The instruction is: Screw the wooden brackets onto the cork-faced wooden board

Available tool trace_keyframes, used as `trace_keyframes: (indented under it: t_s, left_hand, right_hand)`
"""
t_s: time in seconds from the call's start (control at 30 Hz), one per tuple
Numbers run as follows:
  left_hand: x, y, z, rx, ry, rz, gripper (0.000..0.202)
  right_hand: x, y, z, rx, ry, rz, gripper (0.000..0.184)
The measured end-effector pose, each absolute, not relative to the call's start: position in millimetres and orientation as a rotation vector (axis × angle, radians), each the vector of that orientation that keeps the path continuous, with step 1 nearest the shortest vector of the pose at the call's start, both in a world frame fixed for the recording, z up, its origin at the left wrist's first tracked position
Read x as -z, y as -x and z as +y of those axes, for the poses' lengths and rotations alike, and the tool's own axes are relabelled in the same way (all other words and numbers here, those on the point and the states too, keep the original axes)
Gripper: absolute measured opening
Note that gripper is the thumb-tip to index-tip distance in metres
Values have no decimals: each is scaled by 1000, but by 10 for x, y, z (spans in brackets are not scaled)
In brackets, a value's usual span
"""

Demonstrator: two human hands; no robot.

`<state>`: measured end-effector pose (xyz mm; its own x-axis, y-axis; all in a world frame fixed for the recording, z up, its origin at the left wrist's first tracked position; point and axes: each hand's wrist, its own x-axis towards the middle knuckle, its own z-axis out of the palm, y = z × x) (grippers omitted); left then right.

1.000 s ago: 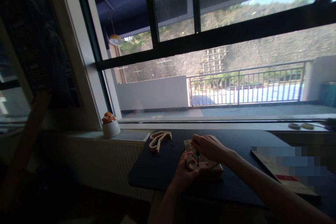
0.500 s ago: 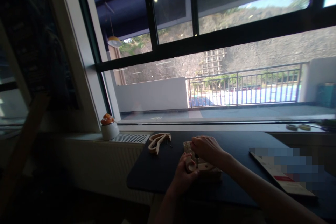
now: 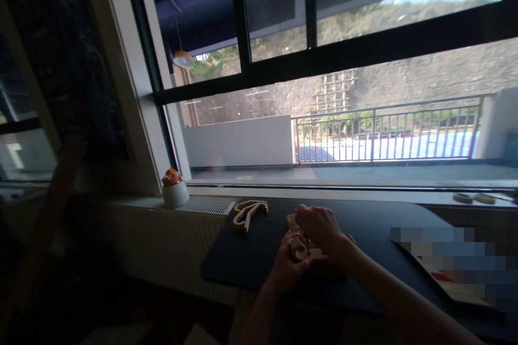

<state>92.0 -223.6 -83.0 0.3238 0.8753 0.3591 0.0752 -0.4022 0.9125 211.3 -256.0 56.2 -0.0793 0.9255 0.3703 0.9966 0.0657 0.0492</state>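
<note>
My left hand (image 3: 285, 267) is closed around the curled end of a pale curved wooden piece (image 3: 299, 250) at the table's near side. Above it my right hand (image 3: 319, 225) is wrapped round a tool, most of it hidden by the fingers. Only its thin dark shaft shows, like a screwdriver (image 3: 308, 245), pointing down at the wooden piece. Beneath both hands lies a light wooden block (image 3: 291, 221), largely covered. To the left rests another curved wooden piece (image 3: 247, 215), with several small dark screws (image 3: 267, 220) beside it.
A dark table (image 3: 234, 259) stands against the window sill. At its right lies a flat board (image 3: 457, 288), partly blurred out. On the sill are a white pot with an orange top (image 3: 175, 194) and rolls of tape (image 3: 463, 198). A radiator (image 3: 194, 242) runs along the left.
The view has shifted slightly, so the scene sits a little further right. My right hand has turned a little over the wooden piece. My left hand keeps its hold.
</note>
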Motion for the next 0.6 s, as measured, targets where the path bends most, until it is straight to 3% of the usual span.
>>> trace_keyframes:
  t_s: [0.2,0.4,0.6]
  left_hand:
    - [852,-919,-2220,-1187,-1743,875,56]
    - [944,-919,-2165,-1196,-1735,851,60]
    - [876,-928,-2200,-1182,-1713,871,61]
  right_hand:
    - [-608,-2232,-2593,444,1913,-2163,32]
    - [-686,-2369,-2730,418,1619,-2440,19]
    - [-584,-2311,-2643,465,1694,-2350,27]
